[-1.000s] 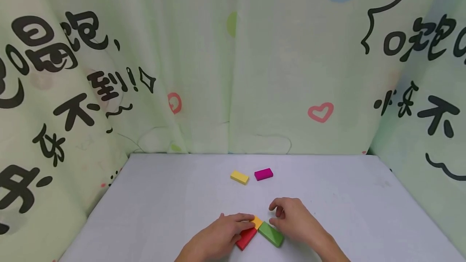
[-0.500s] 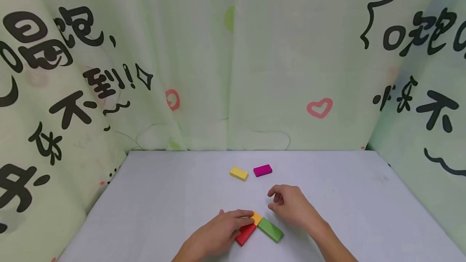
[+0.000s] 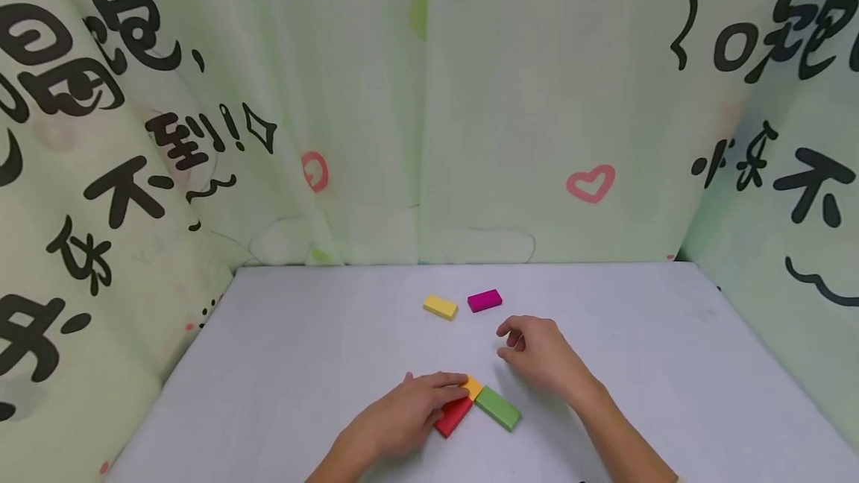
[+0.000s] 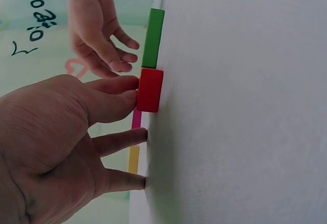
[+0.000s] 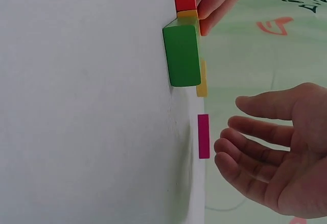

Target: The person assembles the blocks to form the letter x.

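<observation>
On the white table in the head view, a red block (image 3: 453, 416) and a green block (image 3: 498, 408) slope apart below a small orange block (image 3: 473, 386), which touches both at the top. My left hand (image 3: 409, 412) rests over the red and orange blocks, its fingers extended and covering part of each. In the left wrist view its thumb and a finger touch the red block (image 4: 150, 90), while two other fingers reach down to the table. My right hand (image 3: 540, 352), loosely bent and holding nothing, hovers beyond the green block, below a magenta block (image 3: 485, 300).
A yellow block (image 3: 440, 307) lies to the left of the magenta one, farther back on the table (image 3: 322, 349). A pale green curtain (image 3: 496, 110) with black writing and pink hearts surrounds the table at the back and sides.
My right hand has moved away from the green block, forward toward the magenta block. The left hand stays on the red and orange blocks. The head view has tilted slightly downward.
</observation>
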A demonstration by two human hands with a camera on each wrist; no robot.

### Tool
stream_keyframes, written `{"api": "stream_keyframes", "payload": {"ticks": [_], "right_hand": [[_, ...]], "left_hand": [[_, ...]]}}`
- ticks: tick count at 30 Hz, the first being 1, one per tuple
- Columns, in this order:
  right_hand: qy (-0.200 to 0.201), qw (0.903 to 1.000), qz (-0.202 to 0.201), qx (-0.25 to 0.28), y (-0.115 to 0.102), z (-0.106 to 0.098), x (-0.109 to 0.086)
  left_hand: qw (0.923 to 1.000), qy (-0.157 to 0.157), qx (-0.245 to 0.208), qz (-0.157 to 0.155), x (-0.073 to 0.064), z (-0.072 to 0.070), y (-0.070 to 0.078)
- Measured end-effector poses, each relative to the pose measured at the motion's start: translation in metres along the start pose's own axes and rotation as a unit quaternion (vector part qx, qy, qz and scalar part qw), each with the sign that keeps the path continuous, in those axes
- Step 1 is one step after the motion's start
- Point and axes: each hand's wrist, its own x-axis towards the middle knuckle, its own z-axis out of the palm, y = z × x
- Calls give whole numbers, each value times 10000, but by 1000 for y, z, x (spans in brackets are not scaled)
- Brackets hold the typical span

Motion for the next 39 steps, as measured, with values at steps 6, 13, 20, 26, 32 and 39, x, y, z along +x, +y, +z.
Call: {"api": "stream_keyframes", "payload": {"ticks": [6,13,20,26,32,39], "right_hand": [[64,9999,-78,-19,-2,-1,8],[39,9999,-163,5,-3,-2,15],[27,10000,-87,23,-3,-2,18],[40,10000,-87,18,-3,-2,22],[25,10000,-75,-3,-1,-1,25],[-9,10000,-81,11,2,1,27]], "left_hand": [[10000,10,44,-10,0,-1,1],[10000,-13,37,20,0,-1,1],[10000,-50,36,11,0,0,1],[10000,-48,52,12,0,0,2],[10000,-54,75,-29,1,-2,2],[9999,-19,104,-52,1,0,2]]}}
